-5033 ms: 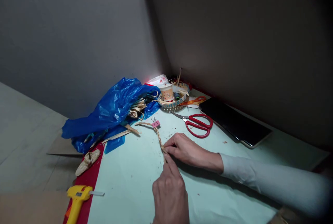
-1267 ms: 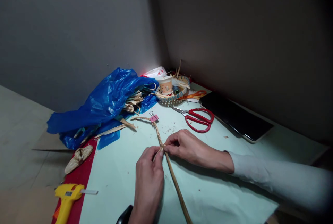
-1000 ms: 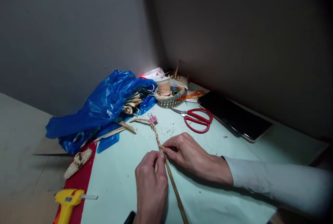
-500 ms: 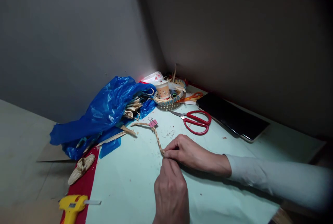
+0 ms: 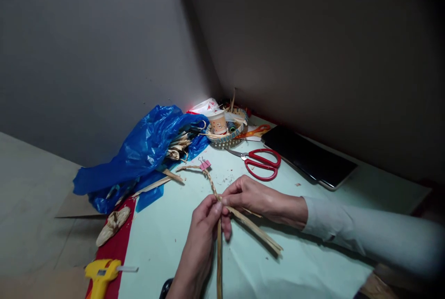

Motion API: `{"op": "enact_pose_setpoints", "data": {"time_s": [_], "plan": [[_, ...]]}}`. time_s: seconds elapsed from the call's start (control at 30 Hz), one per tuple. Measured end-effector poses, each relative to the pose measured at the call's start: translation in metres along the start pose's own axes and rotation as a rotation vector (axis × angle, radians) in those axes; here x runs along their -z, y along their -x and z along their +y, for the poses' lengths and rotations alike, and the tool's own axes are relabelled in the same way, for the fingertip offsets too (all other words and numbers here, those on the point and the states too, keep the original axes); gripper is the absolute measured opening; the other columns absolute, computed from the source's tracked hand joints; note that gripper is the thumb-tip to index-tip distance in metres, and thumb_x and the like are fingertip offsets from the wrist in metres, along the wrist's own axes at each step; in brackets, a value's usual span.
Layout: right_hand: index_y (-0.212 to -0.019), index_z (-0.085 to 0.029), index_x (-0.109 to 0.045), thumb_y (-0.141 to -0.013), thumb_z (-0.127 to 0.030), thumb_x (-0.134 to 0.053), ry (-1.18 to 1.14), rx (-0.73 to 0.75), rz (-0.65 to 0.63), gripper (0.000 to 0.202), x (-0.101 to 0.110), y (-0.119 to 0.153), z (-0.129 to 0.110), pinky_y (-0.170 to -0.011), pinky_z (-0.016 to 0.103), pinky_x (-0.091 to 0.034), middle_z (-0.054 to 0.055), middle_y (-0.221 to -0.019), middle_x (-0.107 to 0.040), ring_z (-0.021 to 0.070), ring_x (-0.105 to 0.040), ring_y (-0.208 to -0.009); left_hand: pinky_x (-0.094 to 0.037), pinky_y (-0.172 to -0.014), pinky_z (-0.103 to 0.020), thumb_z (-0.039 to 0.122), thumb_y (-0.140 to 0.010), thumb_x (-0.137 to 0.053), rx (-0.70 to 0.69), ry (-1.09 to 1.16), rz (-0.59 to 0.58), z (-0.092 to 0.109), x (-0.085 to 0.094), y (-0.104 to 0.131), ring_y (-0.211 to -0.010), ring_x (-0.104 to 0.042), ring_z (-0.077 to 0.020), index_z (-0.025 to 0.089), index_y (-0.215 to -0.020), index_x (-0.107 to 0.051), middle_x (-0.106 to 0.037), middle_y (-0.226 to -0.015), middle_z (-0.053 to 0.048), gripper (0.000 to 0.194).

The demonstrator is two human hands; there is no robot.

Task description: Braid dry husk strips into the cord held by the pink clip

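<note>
A braided cord of tan plant fibre [image 5: 212,184] runs down the pale green sheet, with a pink binder clip [image 5: 205,165] on its upper end. At the cord's lower end my left hand [image 5: 205,220] pinches it, palm turned partly up. Close against it on the right, my right hand [image 5: 246,194] pinches the same spot with thumb and index finger. Loose fibre strips [image 5: 257,233] fan out to the lower right beneath my right hand. Another brown strip [image 5: 219,262] hangs straight down towards the near edge.
Behind the hands lie red-handled scissors [image 5: 263,164], a dark tablet or phone [image 5: 308,155] and a small basket [image 5: 227,139] holding a paper cup. A blue plastic bag [image 5: 142,146] with fibre stands left. A yellow glue gun [image 5: 102,275] rests at the lower left.
My left hand has turned over and shifted left, its palm now partly up. The loose strips below the braid have come into view. The view has moved slightly.
</note>
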State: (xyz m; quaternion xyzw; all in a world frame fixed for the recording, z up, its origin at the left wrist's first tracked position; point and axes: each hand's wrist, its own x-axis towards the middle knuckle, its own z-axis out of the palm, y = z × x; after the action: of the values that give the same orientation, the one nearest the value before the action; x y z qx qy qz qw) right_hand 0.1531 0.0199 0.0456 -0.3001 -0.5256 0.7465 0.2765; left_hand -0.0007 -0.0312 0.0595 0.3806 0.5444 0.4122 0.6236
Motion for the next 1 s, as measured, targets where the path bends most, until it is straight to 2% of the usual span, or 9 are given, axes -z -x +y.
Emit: {"op": "enact_pose_setpoints", "data": {"time_s": [0.1, 0.3, 0.4, 0.5, 0.6, 0.7, 0.83, 0.9, 1.0], "plan": [[-0.07, -0.01, -0.07, -0.08, -0.026, -0.054, 0.313, 0.056, 0.035, 0.025, 0.002, 0.003, -0.002, -0.048, 0.022, -0.026, -0.002, -0.053, -0.055, 0.0085, -0.034, -0.048, -0.012, -0.04, -0.015, 0.033, -0.075, -0.071, 0.044, 0.024, 0.037, -0.005, -0.004, -0.002, -0.04, -0.021, -0.0002, 0.014, -0.075, -0.057, -0.051, -0.06, 0.005, 0.023], [-0.074, -0.015, -0.068, -0.089, -0.02, -0.046, 1.103, 0.236, 0.132, 0.027, -0.005, 0.016, -0.012, -0.056, 0.027, -0.025, 0.004, -0.067, -0.065, 0.0127, -0.049, -0.058, -0.014, -0.041, -0.02, 0.036, -0.076, -0.066, -0.065, -0.28, 0.221, -0.011, -0.001, -0.001, -0.041, -0.023, -0.0046, 0.015, -0.056, -0.056, -0.038, -0.046, 0.008, 0.031], [-0.077, -0.015, -0.065, -0.092, -0.02, -0.044, 1.343, 0.241, 0.143, 0.026, -0.009, 0.021, -0.012, -0.054, 0.03, -0.02, 0.006, -0.073, -0.066, 0.0144, -0.052, -0.059, -0.02, -0.043, -0.021, 0.038, -0.074, -0.068, -0.095, -0.351, 0.306, -0.013, -0.003, 0.001, -0.043, -0.029, -0.0072, 0.015, -0.052, -0.059, -0.044, -0.046, 0.005, 0.033], [-0.079, -0.015, -0.062, -0.089, -0.016, -0.046, 1.454, 0.276, 0.15, 0.019, -0.011, 0.026, -0.01, -0.054, 0.032, -0.019, 0.006, -0.075, -0.064, 0.0163, -0.054, -0.062, -0.028, -0.047, -0.021, 0.038, -0.072, -0.07, -0.108, -0.32, 0.336, -0.017, -0.004, 0.001, -0.05, -0.041, -0.0107, 0.015, -0.054, -0.065, -0.056, -0.052, 0.001, 0.03], [-0.081, -0.016, -0.06, -0.085, -0.01, -0.05, 1.51, 0.349, 0.141, 0.012, -0.016, 0.031, -0.007, -0.056, 0.033, -0.023, 0.006, -0.078, -0.063, 0.0187, -0.055, -0.067, -0.035, -0.054, -0.021, 0.036, -0.073, -0.07, -0.093, -0.262, 0.314, -0.022, -0.004, 0.0, -0.061, -0.049, -0.014, 0.014, -0.064, -0.071, -0.061, -0.059, 0.0, 0.024], [-0.084, -0.014, -0.059, -0.081, -0.007, -0.053, 1.627, 0.414, 0.13, 0.011, -0.026, 0.035, -0.002, -0.055, 0.034, -0.026, 0.007, -0.077, -0.061, 0.0207, -0.055, -0.066, -0.034, -0.055, -0.02, 0.035, -0.075, -0.067, -0.077, -0.221, 0.287, -0.023, -0.005, 0.0, -0.06, -0.044, -0.0119, 0.014, -0.066, -0.07, -0.052, -0.055, 0.003, 0.023], [-0.081, -0.013, -0.057, -0.077, 0.002, -0.049, 1.812, 0.598, 0.155, 0.017, -0.04, 0.036, 0.009, -0.051, 0.034, -0.03, 0.008, -0.072, -0.059, 0.0203, -0.053, -0.062, -0.023, -0.047, -0.02, 0.039, -0.077, -0.066, -0.051, -0.205, 0.26, -0.019, -0.008, 0.003, -0.05, -0.027, -0.0075, 0.014, -0.053, -0.059, -0.033, -0.046, 0.007, 0.034], [-0.08, -0.012, -0.057, -0.078, 0.002, -0.047, 1.861, 0.71, 0.188, 0.018, -0.043, 0.037, 0.014, -0.052, 0.034, -0.033, 0.008, -0.07, -0.059, 0.02, -0.052, -0.061, -0.026, -0.049, -0.02, 0.038, -0.074, -0.068, -0.034, -0.162, 0.236, -0.016, -0.008, 0.005, -0.05, -0.03, -0.0077, 0.015, -0.054, -0.06, -0.036, -0.048, 0.007, 0.032], [-0.082, -0.01, -0.059, -0.079, 0.0, -0.046, 1.881, 0.795, 0.176, 0.017, -0.045, 0.04, 0.016, -0.053, 0.034, -0.036, 0.009, -0.072, -0.06, 0.0203, -0.052, -0.061, -0.035, -0.055, -0.021, 0.036, -0.071, -0.071, -0.015, -0.135, 0.219, -0.013, -0.005, 0.004, -0.054, -0.039, -0.0099, 0.015, -0.058, -0.067, -0.041, -0.049, 0.006, 0.025]]}}
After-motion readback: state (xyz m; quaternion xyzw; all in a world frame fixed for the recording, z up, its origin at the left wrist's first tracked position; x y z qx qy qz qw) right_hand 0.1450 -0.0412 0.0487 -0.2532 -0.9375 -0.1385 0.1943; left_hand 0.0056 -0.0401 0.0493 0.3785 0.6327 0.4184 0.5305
